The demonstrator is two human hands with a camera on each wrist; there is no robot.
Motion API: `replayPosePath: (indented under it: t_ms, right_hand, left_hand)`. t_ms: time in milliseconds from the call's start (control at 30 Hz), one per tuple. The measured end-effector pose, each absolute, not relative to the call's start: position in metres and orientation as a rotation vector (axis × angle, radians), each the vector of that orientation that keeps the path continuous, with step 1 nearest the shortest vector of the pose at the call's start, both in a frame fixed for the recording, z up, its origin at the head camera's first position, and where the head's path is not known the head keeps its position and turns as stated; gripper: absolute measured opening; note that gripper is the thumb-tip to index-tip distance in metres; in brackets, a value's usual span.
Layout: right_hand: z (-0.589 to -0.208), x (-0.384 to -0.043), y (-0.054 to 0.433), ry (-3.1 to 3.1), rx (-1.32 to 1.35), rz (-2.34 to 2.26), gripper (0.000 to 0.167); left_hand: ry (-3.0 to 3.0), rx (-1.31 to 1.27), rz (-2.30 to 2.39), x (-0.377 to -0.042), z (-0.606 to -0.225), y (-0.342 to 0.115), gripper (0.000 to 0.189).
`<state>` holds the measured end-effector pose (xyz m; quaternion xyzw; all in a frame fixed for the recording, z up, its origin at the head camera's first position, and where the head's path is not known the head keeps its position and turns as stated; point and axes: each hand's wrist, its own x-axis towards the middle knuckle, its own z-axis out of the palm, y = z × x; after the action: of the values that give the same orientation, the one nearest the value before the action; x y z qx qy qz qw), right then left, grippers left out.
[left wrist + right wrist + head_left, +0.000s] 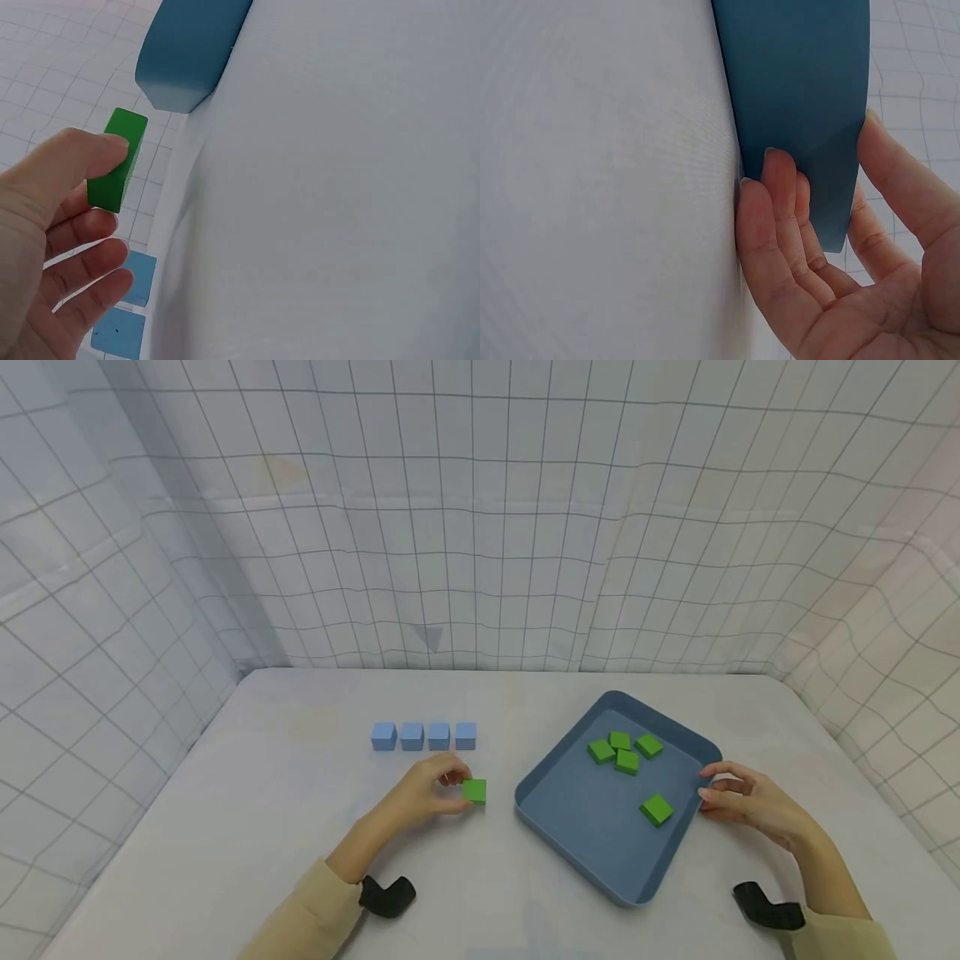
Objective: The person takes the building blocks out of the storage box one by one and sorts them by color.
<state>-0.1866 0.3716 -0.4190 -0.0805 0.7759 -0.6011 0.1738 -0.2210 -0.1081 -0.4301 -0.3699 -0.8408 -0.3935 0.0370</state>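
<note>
- Cream sleeves (pixel 303 918) lie nearest, with black wrist pieces (pixel 768 910) just ahead of them, above a white tabletop (pixel 247 827).
- On the right, the right hand (pixel 757 810) grasps the edge of a blue rounded-corner tray (pixel 577 827), fingers against its outer wall and thumb at the rim.
- Inside the tray, one square green block (pixel 657 810) lies alone; beyond it, four more green blocks (pixel 627 762) sit grouped.
- Left of the tray, the left hand (pixel 420 789) pinches another green block (pixel 475 791) between thumb and fingers.
- Past that hand, four light-blue cubes (pixel 438 737) form a row with narrow gaps.
- Behind everything hangs a white grid-patterned curtain (pixel 487 543).
</note>
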Motion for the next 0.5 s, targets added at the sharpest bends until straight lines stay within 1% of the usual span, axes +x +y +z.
replayPosePath:
  t_ms: [500]
  right_hand:
    - [-0.419,-0.186,0.371,2.212,-0.241,-1.692,0.024]
  left_hand:
    - [-2.623,-1.093,-1.162,-0.217,-0.444,-0.119,0.027]
